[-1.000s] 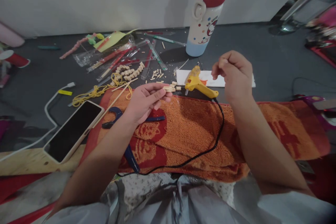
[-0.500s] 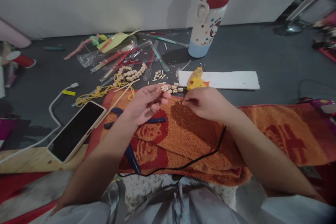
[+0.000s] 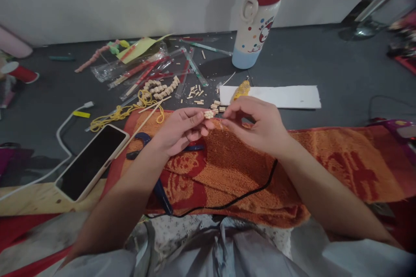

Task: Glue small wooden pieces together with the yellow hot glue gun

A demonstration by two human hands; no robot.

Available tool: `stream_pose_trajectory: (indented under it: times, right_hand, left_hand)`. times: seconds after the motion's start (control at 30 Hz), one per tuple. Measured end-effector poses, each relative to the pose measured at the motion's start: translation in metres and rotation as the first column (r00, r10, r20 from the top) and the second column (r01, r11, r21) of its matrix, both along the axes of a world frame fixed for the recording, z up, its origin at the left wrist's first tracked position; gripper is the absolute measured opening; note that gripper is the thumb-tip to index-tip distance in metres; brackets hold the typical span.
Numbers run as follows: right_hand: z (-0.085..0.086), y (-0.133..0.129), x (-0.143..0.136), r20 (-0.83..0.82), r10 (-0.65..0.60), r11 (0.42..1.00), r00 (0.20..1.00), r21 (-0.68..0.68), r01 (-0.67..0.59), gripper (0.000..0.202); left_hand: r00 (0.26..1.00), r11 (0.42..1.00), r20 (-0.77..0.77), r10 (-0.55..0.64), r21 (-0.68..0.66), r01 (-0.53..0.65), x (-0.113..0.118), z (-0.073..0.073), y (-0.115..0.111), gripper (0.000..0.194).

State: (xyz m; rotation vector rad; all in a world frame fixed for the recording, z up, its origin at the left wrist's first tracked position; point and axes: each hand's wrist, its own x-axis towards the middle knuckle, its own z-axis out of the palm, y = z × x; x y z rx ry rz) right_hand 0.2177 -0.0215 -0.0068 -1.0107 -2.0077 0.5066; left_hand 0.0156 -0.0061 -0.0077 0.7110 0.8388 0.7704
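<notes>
My left hand (image 3: pixel 183 132) pinches a small flower-like cluster of short wooden stick pieces (image 3: pixel 208 114) between thumb and fingertips, above the orange towel (image 3: pixel 240 173). Just to its right is my right hand (image 3: pixel 256 123), thumb and forefinger curved with their tips close together. Whatever may be between those tips is too small to make out. Behind the right hand a yellow glue gun (image 3: pixel 242 90) shows only in part, over a white strip (image 3: pixel 289 97). Several cut stick pieces (image 3: pixel 215 106) lie just beyond the cluster.
A bottle (image 3: pixel 256 26) stands at the back. To the left lie a phone (image 3: pixel 92 162), yellow string (image 3: pixel 113 117), a chain of joined wooden pieces (image 3: pixel 165 90) and wrapped chopsticks (image 3: pixel 143 73). Blue-handled pliers (image 3: pixel 162 197) rest under my left forearm; a black cord (image 3: pixel 234 202) crosses the towel.
The cluster has tipped and moved slightly right and down with my left hand. My right hand has risen, its fingers have loosened, and it now covers more of the glue gun.
</notes>
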Motion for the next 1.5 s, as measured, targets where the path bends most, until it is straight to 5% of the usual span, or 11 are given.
stream_pose_trajectory:
  times: [0.43, 0.77, 0.9, 1.1, 1.27, 1.5]
  right_hand:
    - [-0.005, -0.003, -0.016, -0.357, -0.035, 0.97, 0.933, -0.238, -0.055, 0.013]
    - [-0.008, 0.001, -0.011, -0.357, -0.075, 0.94, 0.931, -0.337, -0.054, 0.013]
    - [-0.01, 0.002, -0.009, -0.256, -0.037, 0.972, 0.966, -0.234, -0.025, 0.009]
    - [-0.017, 0.004, -0.01, -0.045, 0.014, 0.982, 0.999, 0.187, -0.006, 0.015]
    - [-0.022, 0.005, -0.01, 0.056, 0.0, 0.966, 0.998, 0.259, -0.014, 0.015]
    - [-0.024, 0.004, -0.011, 0.129, 0.037, 0.95, 0.991, 0.303, -0.075, 0.015]
  left_hand:
    - [0.992, 0.99, -0.078, -0.102, 0.091, 0.109, 0.002, -0.004, -0.001, 0.031]
    - [0.994, 0.983, -0.076, -0.082, 0.158, 0.093, 0.003, -0.004, -0.003, 0.036]
    - [0.994, 0.976, -0.107, -0.03, 0.211, 0.053, 0.005, -0.004, -0.004, 0.037]
    - [0.981, 0.934, -0.153, 0.121, 0.353, -0.06, 0.008, -0.011, -0.004, 0.041]
    - [0.918, 0.73, -0.251, 0.306, 0.681, -0.057, 0.006, -0.018, -0.01, 0.029]
    - [0.749, 0.267, -0.348, 0.564, 0.935, 0.234, 0.0, -0.017, -0.012, 0.025]
